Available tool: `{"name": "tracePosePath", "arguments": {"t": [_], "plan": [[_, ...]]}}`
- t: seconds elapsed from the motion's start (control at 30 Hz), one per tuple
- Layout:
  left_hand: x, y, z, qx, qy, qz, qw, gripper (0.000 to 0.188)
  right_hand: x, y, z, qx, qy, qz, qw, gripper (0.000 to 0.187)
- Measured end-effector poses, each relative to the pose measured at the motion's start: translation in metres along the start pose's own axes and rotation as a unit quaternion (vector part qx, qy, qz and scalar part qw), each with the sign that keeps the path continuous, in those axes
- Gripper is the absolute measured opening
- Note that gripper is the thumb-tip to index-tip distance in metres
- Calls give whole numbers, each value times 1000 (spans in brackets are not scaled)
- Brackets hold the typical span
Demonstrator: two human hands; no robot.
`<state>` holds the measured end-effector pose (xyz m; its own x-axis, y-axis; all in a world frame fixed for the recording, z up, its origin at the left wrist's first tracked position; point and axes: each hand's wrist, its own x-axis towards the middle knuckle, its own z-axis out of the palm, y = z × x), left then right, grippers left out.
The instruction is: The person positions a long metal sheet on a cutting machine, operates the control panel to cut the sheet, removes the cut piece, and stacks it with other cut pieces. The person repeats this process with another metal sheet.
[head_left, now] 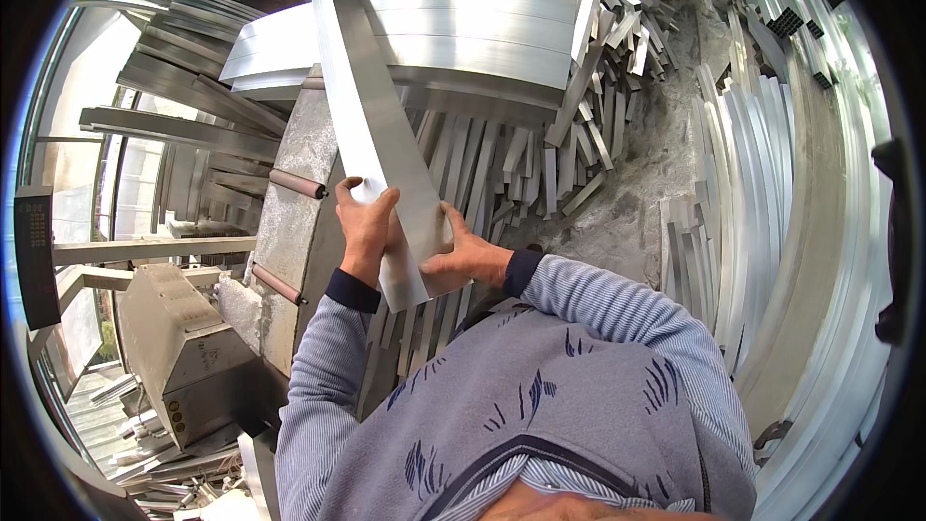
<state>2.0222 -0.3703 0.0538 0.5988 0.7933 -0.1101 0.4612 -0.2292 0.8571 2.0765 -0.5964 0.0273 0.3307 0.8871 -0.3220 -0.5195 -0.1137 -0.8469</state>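
A long, silvery rectangular metal bar (386, 116) slants from the top of the view down to my body, its near end in front of my chest. On its left edge my left hand (366, 224) is closed, thumb and fingers gripping the side. My right hand (461, 256) grips the opposite edge close to the near end, thumb on the upper face. Part of the fingers of both hands is hidden by the bar. Beyond my hands, the bar crosses over a stack of wide, shiny metal bars (473, 29) lying crosswise.
At left runs a worn machine bed (299, 183) with rollers (297, 183), beside a beige metal housing (198, 352). Many short metal offcuts (608, 125) are heaped ahead and to the right. Long profiles (762, 164) lie along the right side. More bars (183, 130) are stacked at far left.
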Motion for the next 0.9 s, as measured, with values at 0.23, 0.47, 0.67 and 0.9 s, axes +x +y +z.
{"name": "tracePosePath", "arguments": {"t": [0.23, 0.47, 0.67, 0.9], "plan": [[-18, 35, 90, -252, -64, -87, 962, 70, -36, -74, -62, -303, 178, -25, 936, 121], [-20, 111, 201, -442, -138, -130, 877, 73, -90, -184, -154, -621, 219, -38, 752, 104], [-1, 172, 304, -415, -137, -145, 888, 86, -107, -222, -273, -646, 215, -58, 730, 95], [8, 225, 395, -379, -127, -149, 904, 78, -114, -257, -390, -634, 184, -38, 750, 97]]}}
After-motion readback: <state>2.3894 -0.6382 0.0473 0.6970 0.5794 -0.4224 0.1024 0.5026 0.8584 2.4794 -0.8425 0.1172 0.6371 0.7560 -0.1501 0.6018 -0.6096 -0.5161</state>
